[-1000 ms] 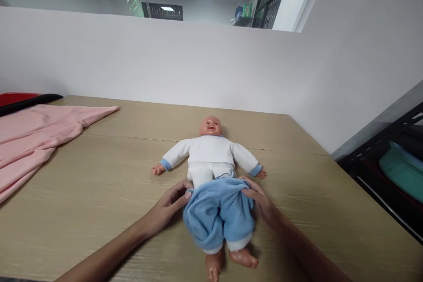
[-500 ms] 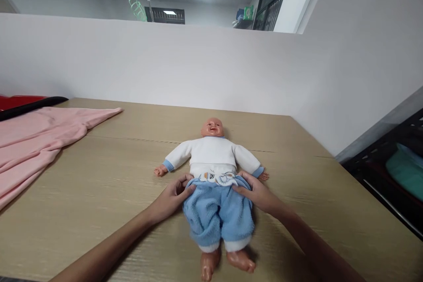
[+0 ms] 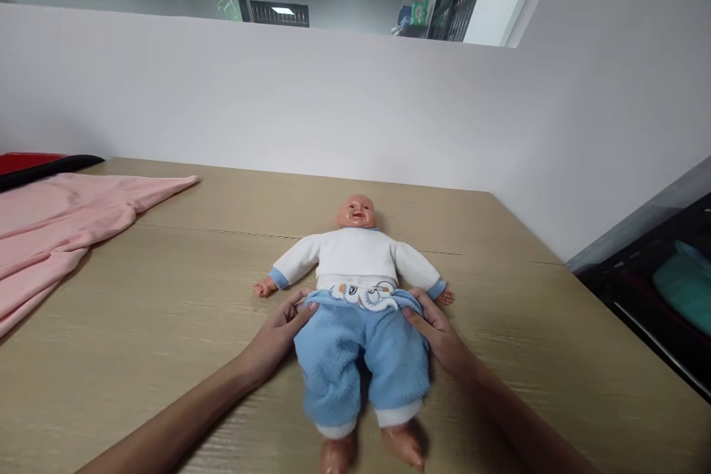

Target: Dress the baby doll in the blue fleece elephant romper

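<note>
Blue trousers (image 3: 338, 348), worn by a doll (image 3: 356, 212), lie at the near middle of a broad wood-grain table (image 3: 189, 289) below a smooth pale wall (image 3: 278, 104). Pink cloth (image 3: 49, 229), soft and creased, spreads over the table's left side. The doll rests on its back, head far, glossy feet (image 3: 401, 446) near, its arms flung left and right in a plain white top (image 3: 358, 252). Nubby, loose and fleece-like, the trousers follow the same near-to-far line, waist far, squarely between two bare hands, neither clearly nearer. The left hand (image 3: 282, 324) pinches the left waist edge, thumb in front, fingers partly hidden; the right hand (image 3: 438, 326) clamps the right edge likewise. Between them shows a strip of printed white fabric (image 3: 369, 296), whose garment cannot be told. White cuffs (image 3: 397, 413) ring the ankles.
</note>
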### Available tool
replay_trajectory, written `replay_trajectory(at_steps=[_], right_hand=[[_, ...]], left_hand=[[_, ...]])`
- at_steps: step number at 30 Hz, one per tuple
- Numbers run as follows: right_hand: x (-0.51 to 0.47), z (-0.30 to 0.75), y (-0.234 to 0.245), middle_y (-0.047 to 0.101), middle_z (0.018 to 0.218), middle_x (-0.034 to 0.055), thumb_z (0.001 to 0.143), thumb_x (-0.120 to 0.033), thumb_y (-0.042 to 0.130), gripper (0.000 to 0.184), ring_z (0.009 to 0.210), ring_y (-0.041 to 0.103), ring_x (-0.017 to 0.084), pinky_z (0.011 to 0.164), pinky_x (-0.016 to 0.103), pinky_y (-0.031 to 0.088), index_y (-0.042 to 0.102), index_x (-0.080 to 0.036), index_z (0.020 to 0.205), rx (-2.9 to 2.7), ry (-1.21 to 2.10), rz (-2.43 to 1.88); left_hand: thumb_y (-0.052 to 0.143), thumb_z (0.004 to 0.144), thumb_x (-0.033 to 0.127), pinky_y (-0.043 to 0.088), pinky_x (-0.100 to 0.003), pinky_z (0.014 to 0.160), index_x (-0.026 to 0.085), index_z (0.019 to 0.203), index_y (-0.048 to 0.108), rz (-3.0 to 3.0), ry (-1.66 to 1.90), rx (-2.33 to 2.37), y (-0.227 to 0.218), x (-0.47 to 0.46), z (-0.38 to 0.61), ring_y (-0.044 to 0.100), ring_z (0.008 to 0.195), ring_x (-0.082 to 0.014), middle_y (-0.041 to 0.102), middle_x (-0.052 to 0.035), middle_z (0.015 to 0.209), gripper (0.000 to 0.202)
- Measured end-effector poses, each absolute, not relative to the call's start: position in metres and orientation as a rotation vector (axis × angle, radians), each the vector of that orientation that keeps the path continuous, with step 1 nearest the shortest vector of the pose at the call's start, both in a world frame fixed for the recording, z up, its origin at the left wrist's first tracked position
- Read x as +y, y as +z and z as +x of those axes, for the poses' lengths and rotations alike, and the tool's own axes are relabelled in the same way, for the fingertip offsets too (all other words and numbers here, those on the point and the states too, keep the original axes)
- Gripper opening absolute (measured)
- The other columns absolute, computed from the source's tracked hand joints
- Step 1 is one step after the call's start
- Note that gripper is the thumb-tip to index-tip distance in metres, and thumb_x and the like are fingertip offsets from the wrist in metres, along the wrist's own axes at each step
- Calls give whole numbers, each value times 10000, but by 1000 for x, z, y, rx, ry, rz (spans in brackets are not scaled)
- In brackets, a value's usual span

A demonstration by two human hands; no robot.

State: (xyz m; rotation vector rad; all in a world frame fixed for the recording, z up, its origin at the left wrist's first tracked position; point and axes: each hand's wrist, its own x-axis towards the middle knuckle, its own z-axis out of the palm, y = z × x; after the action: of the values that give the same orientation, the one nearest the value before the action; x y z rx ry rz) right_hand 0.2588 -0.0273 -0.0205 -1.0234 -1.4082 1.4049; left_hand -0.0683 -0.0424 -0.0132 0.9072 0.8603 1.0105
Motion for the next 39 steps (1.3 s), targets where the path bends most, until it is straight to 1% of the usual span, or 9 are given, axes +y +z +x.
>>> replay_trajectory(at_steps=[6, 11, 15, 19, 22, 27, 31, 34, 39], right_hand=[[-25, 264, -9, 547, 914, -5, 992, -541, 706, 301, 890, 503, 210, 848, 326, 430, 661, -245, 1030, -1502, 1390, -1080], [-16, 241, 23, 533, 892, -2, 981, -385, 654, 143, 874, 473, 217, 823, 319, 406, 632, -244, 983, -1623, 1190, -1021], [13, 223, 43, 556, 889, -7, 943, -333, 612, 82, 882, 497, 220, 830, 316, 404, 613, -252, 931, -1565, 1191, -1002], [43, 227, 21, 645, 942, 9, 865, -389, 695, 173, 924, 554, 250, 888, 345, 437, 638, -257, 960, -1372, 1137, -1116], [44, 240, -9, 669, 939, 22, 906, -515, 733, 284, 946, 588, 269, 900, 370, 463, 666, -245, 962, -1426, 1069, -1209], [26, 265, -29, 651, 1001, 48, 979, -576, 701, 333, 980, 611, 274, 870, 372, 519, 698, -245, 1017, -1657, 969, -1220], [25, 284, -18, 611, 1315, 101, 985, -493, 724, 318, 1205, 619, 298, 1012, 409, 563, 696, -253, 1190, -1783, 1200, -1057], [28, 291, -12, 596, 1388, 119, 972, -455, 752, 307, 1290, 596, 320, 1136, 460, 513, 727, -248, 1197, -1938, 1221, -1036], [20, 270, -22, 614, 1521, 115, 925, -512, 798, 493, 1437, 536, 363, 1306, 552, 334, 718, -282, 1354, -1620, 1309, -996]], left_hand=[[780, 953, 489, 453, -277, 798, 184, 1041, 695, 1182, 1035, 959, -5, -19, -87, 600, 884, -181, 667, -29, 940, 329], [690, 1007, 473, 418, -342, 1046, 211, 1038, 671, 1696, 1115, 978, 33, 2, -77, 565, 1136, -245, 651, -63, 1129, 265], [668, 991, 489, 419, -308, 873, 213, 993, 611, 1564, 984, 934, 48, 26, -65, 525, 944, -199, 587, -8, 972, 281], [722, 940, 536, 379, -297, 806, 194, 1015, 642, 1443, 917, 970, 28, 43, -70, 509, 880, -186, 561, 3, 938, 358], [694, 960, 585, 378, -294, 800, 198, 1007, 645, 1551, 897, 1044, 6, 44, -83, 502, 889, -191, 564, -1, 949, 393], [613, 1023, 545, 450, -330, 958, 215, 1088, 663, 1820, 808, 1057, -6, 39, -107, 566, 1025, -239, 638, -37, 1059, 341], [655, 1005, 425, 429, -397, 1148, 228, 1218, 678, 1946, 742, 933, 0, 38, -115, 588, 1249, -295, 672, -92, 1276, 292], [713, 967, 376, 379, -440, 1230, 247, 1279, 680, 1967, 730, 846, 5, 37, -115, 543, 1376, -320, 645, -106, 1387, 340], [747, 962, 452, 421, -448, 1186, 245, 1233, 707, 1693, 811, 806, -2, 33, -109, 608, 1293, -312, 697, -99, 1320, 344]])
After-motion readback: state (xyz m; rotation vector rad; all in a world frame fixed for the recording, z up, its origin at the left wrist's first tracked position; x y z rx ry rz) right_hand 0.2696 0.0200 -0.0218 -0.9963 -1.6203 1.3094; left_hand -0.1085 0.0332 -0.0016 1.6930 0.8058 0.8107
